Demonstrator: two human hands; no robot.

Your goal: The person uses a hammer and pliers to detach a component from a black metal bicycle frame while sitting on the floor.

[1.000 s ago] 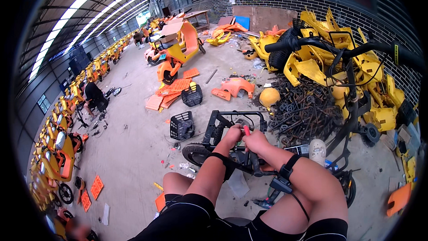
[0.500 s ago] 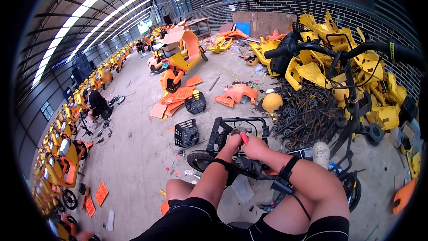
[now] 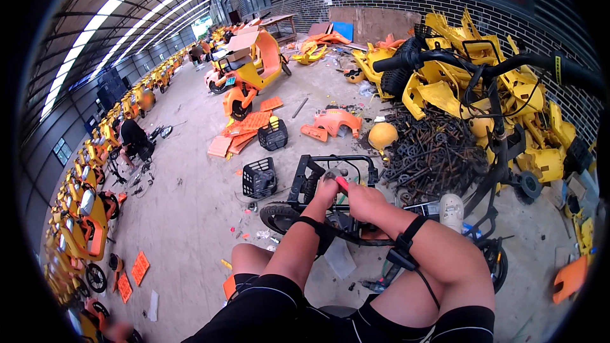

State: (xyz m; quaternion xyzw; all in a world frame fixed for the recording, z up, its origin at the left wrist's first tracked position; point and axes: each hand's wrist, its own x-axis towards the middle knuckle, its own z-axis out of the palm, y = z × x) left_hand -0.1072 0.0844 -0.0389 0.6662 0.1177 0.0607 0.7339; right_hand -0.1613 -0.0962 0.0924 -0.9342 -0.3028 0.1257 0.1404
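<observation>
The frame (image 3: 298,178) looks metal, painted matt.

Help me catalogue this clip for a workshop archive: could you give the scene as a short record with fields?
Left grip: fingers curled beside the red tool; exact hold unclear
Right grip: closed on a red tool
Work area: black scooter frame, just beyond and around both grips
Left of frame: black basket on the floor
Right of frame: heap of dark metal parts, yellow panels piled behind
Farther off: orange-and-yellow scooter
Other person: one in dark clothing, low at far left
</observation>
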